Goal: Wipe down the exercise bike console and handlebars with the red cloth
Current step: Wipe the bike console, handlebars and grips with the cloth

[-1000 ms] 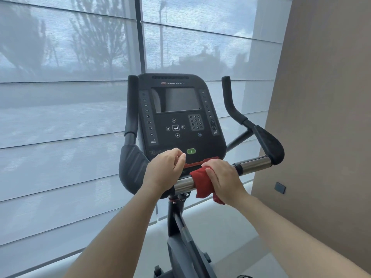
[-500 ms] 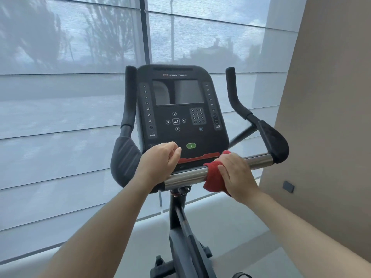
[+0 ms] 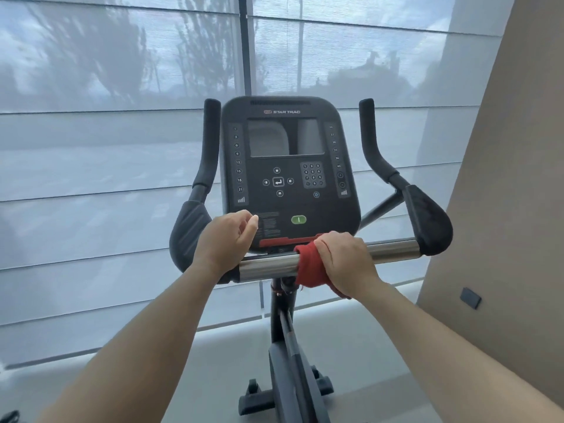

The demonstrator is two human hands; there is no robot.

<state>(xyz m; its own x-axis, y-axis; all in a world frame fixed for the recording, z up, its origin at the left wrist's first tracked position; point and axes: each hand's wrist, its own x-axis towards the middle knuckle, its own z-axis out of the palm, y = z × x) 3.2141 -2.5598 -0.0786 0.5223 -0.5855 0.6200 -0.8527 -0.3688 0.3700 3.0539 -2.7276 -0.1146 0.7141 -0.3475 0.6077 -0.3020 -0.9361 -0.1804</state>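
Observation:
The black exercise bike console point(image 3: 290, 178) faces me, screen dark. Below it runs the chrome handlebar point(image 3: 268, 266), ending in black pads, with upright black grips on the left point(image 3: 211, 141) and right point(image 3: 370, 138). My right hand point(image 3: 346, 262) is wrapped around the red cloth point(image 3: 308, 268), pressing it round the bar just right of the centre post. My left hand point(image 3: 225, 239) is curled over the bar's left end, beside the left pad point(image 3: 189, 230). Bare chrome shows on both sides of the cloth.
The bike's post and base point(image 3: 283, 377) stand on a grey floor. Sheer blinds over a large window point(image 3: 122, 148) lie just behind the bike. A beige wall point(image 3: 512, 209) with a small dark socket point(image 3: 470, 297) is close on the right.
My right hand slid the red cloth to the right along the chrome bar, then back a little to the left. My left hand stayed on the bar's left end.

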